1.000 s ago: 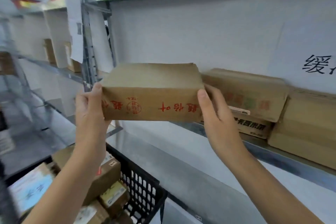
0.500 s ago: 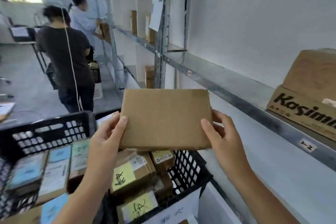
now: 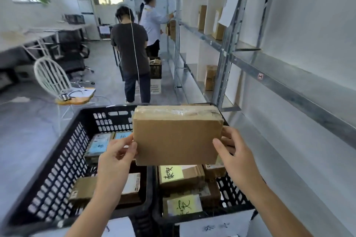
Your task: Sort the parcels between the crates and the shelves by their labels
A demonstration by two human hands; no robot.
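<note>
Both hands [image 3: 173,159] raised, gripping box [image 3: 177,136] ends above crates [image 3: 57,169].

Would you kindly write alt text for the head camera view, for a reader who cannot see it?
A left hand and a right hand hold a plain cardboard box by its ends above two black crates of labelled parcels. Metal shelves with a few boxes run along the right; two people stand farther down the aisle.
</note>
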